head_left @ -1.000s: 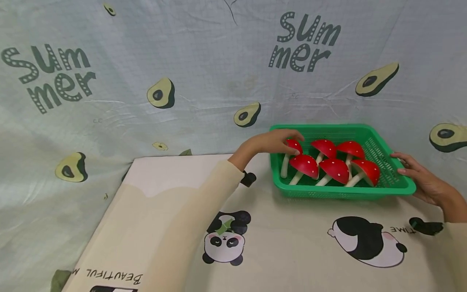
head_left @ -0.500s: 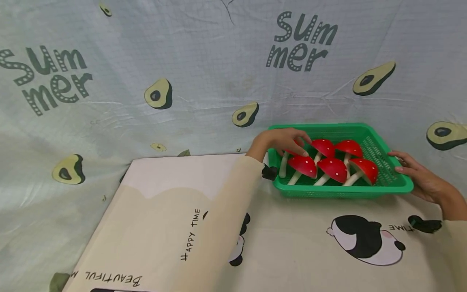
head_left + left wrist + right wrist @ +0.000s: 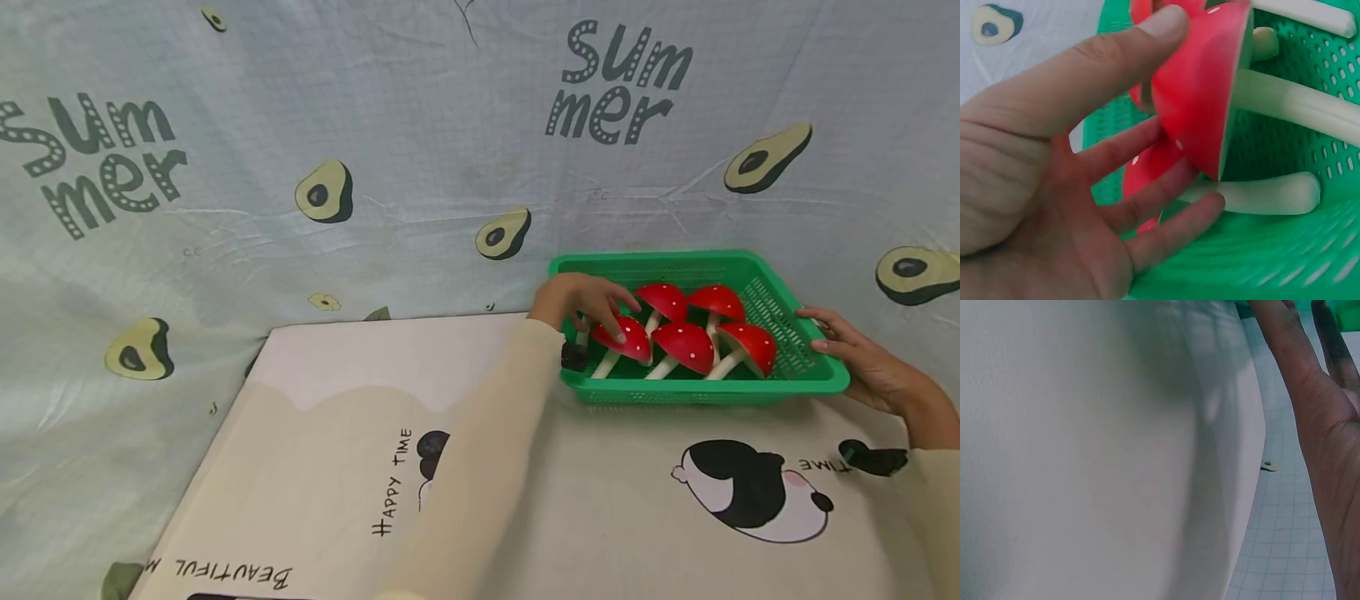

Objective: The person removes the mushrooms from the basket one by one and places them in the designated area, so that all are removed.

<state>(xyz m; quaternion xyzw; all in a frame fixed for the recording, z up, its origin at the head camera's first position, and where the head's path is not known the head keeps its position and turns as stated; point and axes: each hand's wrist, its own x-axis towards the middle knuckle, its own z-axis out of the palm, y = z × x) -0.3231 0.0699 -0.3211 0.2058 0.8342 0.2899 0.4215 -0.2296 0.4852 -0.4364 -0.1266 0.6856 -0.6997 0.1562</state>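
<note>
One mushroom point(image 3: 1200, 94) pinched by left hand point(image 3: 588, 298) | right hand point(image 3: 870, 367) grips basket point(image 3: 705, 387) edge (gap just inside)

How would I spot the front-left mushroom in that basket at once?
On the pale table sits a green basket. Along its near side runs a row of three red-capped mushrooms, and the front-left mushroom is the first from the left. Unlike its two row neighbours, its cap is partly covered by the left hand.
</note>
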